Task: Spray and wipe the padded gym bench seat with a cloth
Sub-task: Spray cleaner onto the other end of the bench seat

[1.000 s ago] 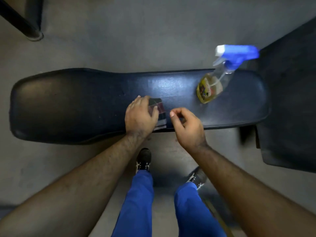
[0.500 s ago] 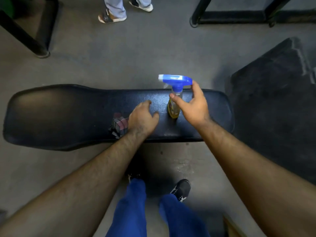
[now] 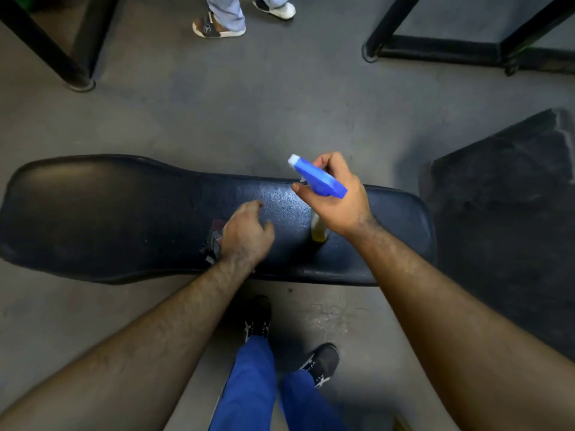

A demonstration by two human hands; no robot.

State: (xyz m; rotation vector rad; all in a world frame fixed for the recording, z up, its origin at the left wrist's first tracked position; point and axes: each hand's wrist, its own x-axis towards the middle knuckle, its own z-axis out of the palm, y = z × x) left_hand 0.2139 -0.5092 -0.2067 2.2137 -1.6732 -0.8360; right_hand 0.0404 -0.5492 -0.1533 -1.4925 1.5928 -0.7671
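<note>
The black padded bench seat [image 3: 109,213] stretches across the middle of the view. My right hand [image 3: 339,197] grips the neck of a spray bottle [image 3: 320,181] with a blue trigger head, its nozzle pointing up and left. The bottle's yellowish base [image 3: 319,231] shows below my wrist, close over the seat. My left hand [image 3: 245,234] rests on a dark checked cloth [image 3: 214,241] near the seat's front edge, fingers loosely curled; most of the cloth is hidden under the hand.
A dark floor mat [image 3: 504,213] lies to the right of the bench. Black metal frame legs [image 3: 370,51] [image 3: 77,79] stand on the grey floor behind. Another person's feet [image 3: 217,26] are at the top. My own shoes [image 3: 258,318] are below the bench.
My right hand went from reaching for the bottle to gripping it at the neck and tilting it. My left hand stayed on the cloth. The camera view pulled back, showing more floor.
</note>
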